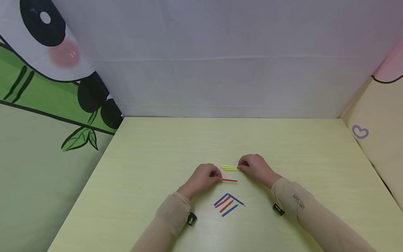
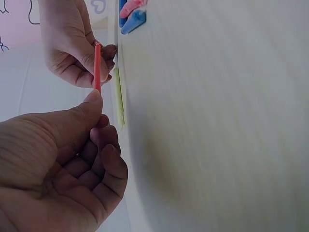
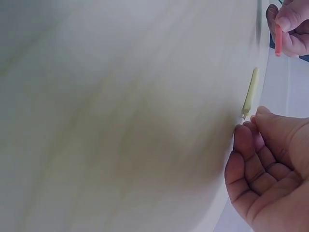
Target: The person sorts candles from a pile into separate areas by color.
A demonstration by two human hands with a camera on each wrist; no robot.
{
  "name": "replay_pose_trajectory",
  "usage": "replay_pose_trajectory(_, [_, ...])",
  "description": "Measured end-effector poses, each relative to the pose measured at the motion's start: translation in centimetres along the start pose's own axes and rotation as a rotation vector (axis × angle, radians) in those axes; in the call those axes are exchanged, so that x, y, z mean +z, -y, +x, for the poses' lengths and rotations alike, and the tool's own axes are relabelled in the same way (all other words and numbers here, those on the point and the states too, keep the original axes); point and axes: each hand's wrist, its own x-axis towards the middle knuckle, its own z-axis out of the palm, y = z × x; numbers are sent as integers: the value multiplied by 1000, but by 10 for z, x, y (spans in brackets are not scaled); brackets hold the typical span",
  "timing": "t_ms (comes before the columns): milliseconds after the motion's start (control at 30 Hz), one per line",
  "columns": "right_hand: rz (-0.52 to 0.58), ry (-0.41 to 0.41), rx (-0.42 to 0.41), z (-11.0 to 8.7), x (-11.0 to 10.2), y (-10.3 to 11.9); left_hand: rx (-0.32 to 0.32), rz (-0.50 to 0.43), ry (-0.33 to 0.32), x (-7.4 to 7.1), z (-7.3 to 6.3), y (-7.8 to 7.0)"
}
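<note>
My left hand [image 1: 206, 176] pinches one end of a thin red candle [image 1: 230, 180] between thumb and forefinger; its free end points right, toward my other hand. A few thin yellow candles [image 1: 229, 168] lie side by side on the table just beyond. At their right ends is my right hand [image 1: 256, 169], thumb and fingers curled, fingertips right by the end of a yellow candle [image 3: 251, 92] in the right wrist view. I cannot tell whether those fingertips pinch it. Nearer me lie blue candles [image 1: 230, 211] and red candles [image 1: 226, 206], mostly slanted alongside one another.
The pale wooden table [image 1: 157, 147] runs back to a white cloth wall [image 1: 220, 87]. At the left stands a printed panel [image 1: 88, 168] with a cartoon, at the right a beige panel [image 1: 374, 154] with a heart. Small dark wrist devices [image 1: 278, 209] sit under both sleeves.
</note>
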Motion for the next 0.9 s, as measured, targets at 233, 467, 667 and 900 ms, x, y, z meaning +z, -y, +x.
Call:
replay_pose_trajectory(233, [0, 1, 5, -3, 0, 0, 4, -16, -13, -3, -3, 2])
replay_pose_trajectory(467, [17, 3, 11, -7, 1, 0, 11, -17, -32, -4, -3, 8])
replay_pose_trajectory(667, [41, 10, 0, -12, 1, 1, 5, -16, -43, -4, -2, 13])
replay_pose_trajectory(900, [71, 32, 10, -19, 1, 2, 20, -14, -55, -7, -3, 15])
